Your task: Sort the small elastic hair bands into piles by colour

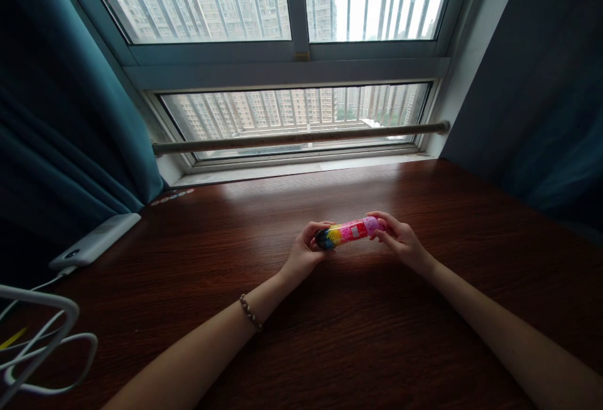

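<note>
A clear tube with yellow, red and pink contents lies crosswise between my hands, just above or on the dark wooden desk. One end is dark, the other a pink cap with small dots. The dark end is gripped by my left hand, its fingers curled round it. At the pink end, the thumb and fingers of my right hand are closed. What exactly the tube contains is too small to make out. A braided bracelet circles my left wrist.
A white power bank with a cable sits at the left by the blue curtain. Looped white cables lie at lower left. Behind the desk, a metal rail crosses the barred window. A grey wall rises at right.
</note>
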A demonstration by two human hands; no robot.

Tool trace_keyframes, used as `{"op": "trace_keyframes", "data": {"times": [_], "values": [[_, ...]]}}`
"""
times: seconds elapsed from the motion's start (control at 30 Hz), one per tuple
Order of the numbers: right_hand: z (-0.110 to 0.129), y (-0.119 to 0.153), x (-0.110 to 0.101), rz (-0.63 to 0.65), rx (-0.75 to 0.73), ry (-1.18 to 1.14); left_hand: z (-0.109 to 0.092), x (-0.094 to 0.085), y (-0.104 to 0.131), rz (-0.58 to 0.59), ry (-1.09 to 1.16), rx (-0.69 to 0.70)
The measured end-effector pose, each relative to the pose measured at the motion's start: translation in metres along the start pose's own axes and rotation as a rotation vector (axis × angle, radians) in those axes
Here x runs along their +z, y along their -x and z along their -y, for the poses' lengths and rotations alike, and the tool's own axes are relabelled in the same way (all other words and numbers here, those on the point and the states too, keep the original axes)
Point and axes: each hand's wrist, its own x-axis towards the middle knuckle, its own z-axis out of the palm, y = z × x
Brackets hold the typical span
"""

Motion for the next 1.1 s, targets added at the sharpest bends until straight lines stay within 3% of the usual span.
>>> {"op": "trace_keyframes", "data": {"times": [0.17,0.4,0.67,0.9,1.1], "values": [[-0.001,0.002,0.003,-0.066,0.041,-0.153,-0.001,0.006,0.005,-0.036,-0.247,0.074],[0.009,0.003,0.022,-0.122,0.127,-0.428,-0.003,0.008,0.014,0.111,-0.606,0.266],[0.017,0.010,0.036,-0.089,0.262,-0.568,0.000,0.006,0.019,0.148,-0.712,0.364],[0.010,0.009,0.036,-0.164,0.268,-0.600,-0.016,0.011,0.019,0.378,-0.728,0.388],[0.013,0.010,0.037,-0.163,0.245,-0.605,-0.007,0.009,0.018,0.303,-0.808,0.460]]}}
